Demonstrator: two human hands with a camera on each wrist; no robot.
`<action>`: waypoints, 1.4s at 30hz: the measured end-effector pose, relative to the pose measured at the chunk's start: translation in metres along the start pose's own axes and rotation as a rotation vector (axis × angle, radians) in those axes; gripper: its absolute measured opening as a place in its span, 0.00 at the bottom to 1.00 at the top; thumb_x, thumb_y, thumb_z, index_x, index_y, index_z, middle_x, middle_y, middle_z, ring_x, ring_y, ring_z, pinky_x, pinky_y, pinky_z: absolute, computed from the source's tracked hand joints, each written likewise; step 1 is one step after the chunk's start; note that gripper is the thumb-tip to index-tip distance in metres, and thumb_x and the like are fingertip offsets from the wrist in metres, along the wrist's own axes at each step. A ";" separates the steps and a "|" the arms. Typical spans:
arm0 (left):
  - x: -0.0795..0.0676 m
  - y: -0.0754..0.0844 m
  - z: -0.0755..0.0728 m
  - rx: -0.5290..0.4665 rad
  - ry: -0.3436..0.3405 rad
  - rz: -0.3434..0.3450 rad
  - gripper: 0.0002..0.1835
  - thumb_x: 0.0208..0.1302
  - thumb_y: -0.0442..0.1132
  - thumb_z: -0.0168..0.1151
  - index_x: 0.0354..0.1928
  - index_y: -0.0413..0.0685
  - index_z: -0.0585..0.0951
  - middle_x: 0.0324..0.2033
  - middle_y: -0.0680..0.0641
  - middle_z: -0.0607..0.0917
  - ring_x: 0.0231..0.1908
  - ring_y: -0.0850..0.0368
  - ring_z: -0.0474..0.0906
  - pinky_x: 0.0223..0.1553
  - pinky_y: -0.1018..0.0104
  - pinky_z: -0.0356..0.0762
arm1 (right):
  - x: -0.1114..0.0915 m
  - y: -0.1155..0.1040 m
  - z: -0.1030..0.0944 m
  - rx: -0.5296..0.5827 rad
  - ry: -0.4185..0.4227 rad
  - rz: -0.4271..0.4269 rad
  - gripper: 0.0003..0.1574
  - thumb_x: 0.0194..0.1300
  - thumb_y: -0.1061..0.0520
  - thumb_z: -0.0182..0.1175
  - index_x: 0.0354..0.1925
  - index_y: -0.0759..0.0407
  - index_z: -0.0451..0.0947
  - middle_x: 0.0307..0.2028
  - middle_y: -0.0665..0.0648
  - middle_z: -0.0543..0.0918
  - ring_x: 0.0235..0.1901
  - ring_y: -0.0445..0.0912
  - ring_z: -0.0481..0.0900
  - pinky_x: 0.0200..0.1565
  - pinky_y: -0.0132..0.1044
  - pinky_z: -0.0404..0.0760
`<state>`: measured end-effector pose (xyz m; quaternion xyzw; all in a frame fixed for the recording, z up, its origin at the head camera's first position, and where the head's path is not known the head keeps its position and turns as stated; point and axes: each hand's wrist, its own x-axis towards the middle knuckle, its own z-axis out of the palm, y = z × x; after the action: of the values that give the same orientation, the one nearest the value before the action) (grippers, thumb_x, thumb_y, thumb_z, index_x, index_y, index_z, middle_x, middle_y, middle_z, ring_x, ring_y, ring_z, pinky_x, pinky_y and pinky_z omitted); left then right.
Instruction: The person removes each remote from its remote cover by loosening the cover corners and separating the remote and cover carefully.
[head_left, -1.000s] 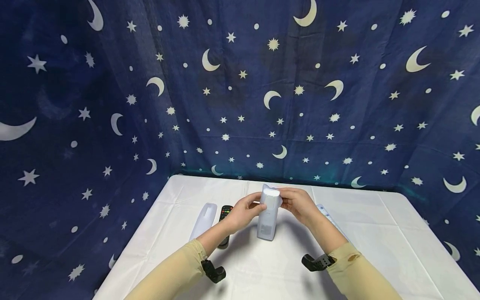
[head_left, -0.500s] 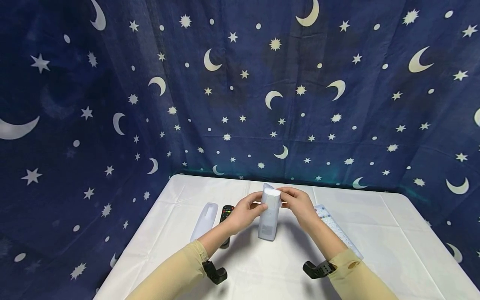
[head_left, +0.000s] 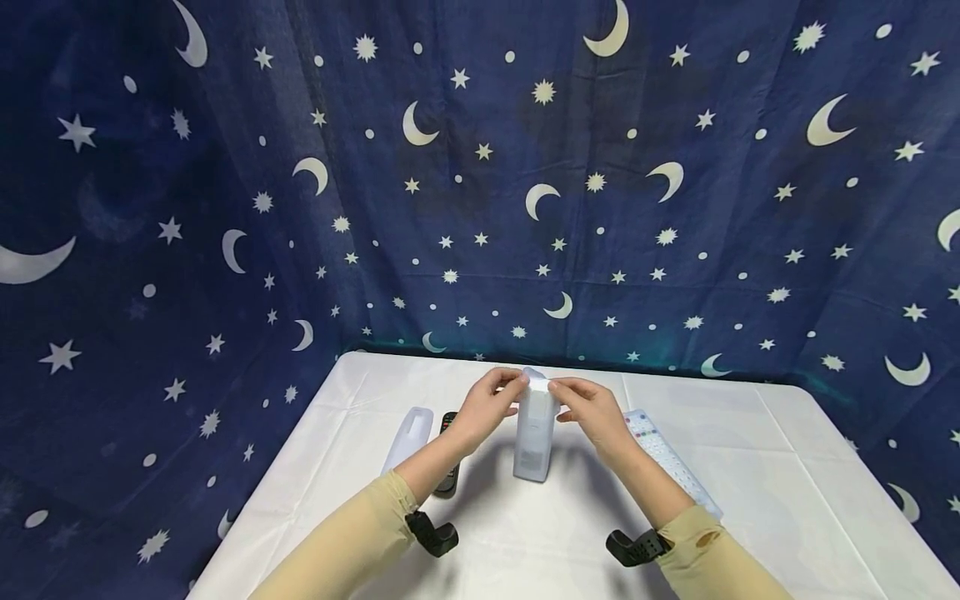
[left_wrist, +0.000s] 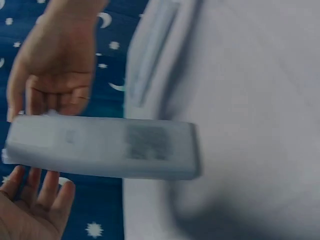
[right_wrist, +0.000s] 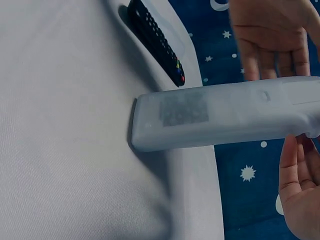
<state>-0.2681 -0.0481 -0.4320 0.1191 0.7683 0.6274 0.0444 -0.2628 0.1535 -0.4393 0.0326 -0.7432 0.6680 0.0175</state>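
Translucent plastic sleeve (head_left: 532, 446) w/ pale remote (head_left: 535, 421) inside, grey label patch (left_wrist: 148, 142) nr lower end, twd both wrist cams. Held btwn both hands over white table (head_left: 570, 542); can't tell whether resting on it or just above. Long axis approx vert. Key relation: top lip (head_left: 530, 372) at fingertips, whole length below them. L hand (head_left: 486, 410) on L upper corner, R hand (head_left: 596, 414) on R upper corner, neither clearly nearer. Both w/ thumb + fingers pinched on sleeve's top edge, one grip well apart from neither corner, remote's top end btwn. Farther L: dark remote (right_wrist: 156, 44), part hidden in head view; beyond, pale remote-shaped case (head_left: 411, 433). To R, nr R wrist: white remote (head_left: 670, 454), buttons up. Behind all: star-print curtain (head_left: 637, 217).
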 end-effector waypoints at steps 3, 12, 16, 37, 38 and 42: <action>0.006 0.009 -0.001 -0.017 0.043 -0.025 0.23 0.74 0.55 0.60 0.55 0.42 0.80 0.47 0.45 0.82 0.47 0.51 0.83 0.49 0.54 0.84 | 0.000 0.001 0.002 0.016 0.001 0.012 0.27 0.70 0.46 0.66 0.54 0.68 0.83 0.46 0.57 0.86 0.42 0.46 0.81 0.41 0.40 0.84; 0.011 0.018 -0.003 -0.103 0.024 -0.150 0.14 0.76 0.46 0.58 0.50 0.42 0.81 0.45 0.45 0.83 0.43 0.51 0.83 0.47 0.54 0.85 | 0.001 0.000 0.005 0.052 -0.023 0.041 0.25 0.71 0.47 0.66 0.54 0.66 0.80 0.46 0.57 0.85 0.42 0.49 0.83 0.41 0.43 0.84; 0.013 0.017 -0.004 -0.119 0.028 -0.221 0.17 0.77 0.47 0.57 0.51 0.40 0.82 0.45 0.44 0.84 0.45 0.50 0.84 0.49 0.55 0.85 | 0.001 -0.001 0.005 0.059 -0.022 0.048 0.24 0.71 0.48 0.65 0.53 0.66 0.80 0.45 0.57 0.84 0.42 0.50 0.83 0.41 0.43 0.85; -0.009 -0.008 -0.004 -0.244 0.031 -0.271 0.24 0.74 0.53 0.59 0.60 0.41 0.79 0.50 0.43 0.85 0.50 0.49 0.84 0.49 0.53 0.84 | -0.002 -0.002 0.006 0.107 0.037 0.112 0.22 0.70 0.48 0.66 0.49 0.66 0.80 0.41 0.55 0.83 0.39 0.48 0.82 0.40 0.42 0.85; -0.010 -0.006 -0.004 -0.242 0.033 -0.265 0.25 0.74 0.53 0.60 0.61 0.42 0.79 0.51 0.43 0.85 0.50 0.49 0.84 0.49 0.53 0.84 | -0.002 -0.002 0.006 0.109 0.040 0.113 0.22 0.71 0.48 0.66 0.48 0.66 0.80 0.41 0.55 0.83 0.39 0.48 0.81 0.40 0.43 0.85; -0.011 -0.003 -0.001 -0.227 0.048 -0.259 0.25 0.73 0.54 0.61 0.61 0.44 0.81 0.50 0.44 0.85 0.50 0.49 0.84 0.49 0.52 0.84 | -0.004 -0.001 0.007 0.109 0.024 0.130 0.25 0.70 0.45 0.67 0.50 0.66 0.80 0.43 0.56 0.83 0.40 0.49 0.81 0.41 0.43 0.85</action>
<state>-0.2579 -0.0527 -0.4360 -0.0016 0.7023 0.7018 0.1197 -0.2584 0.1470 -0.4391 -0.0229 -0.7059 0.7077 -0.0186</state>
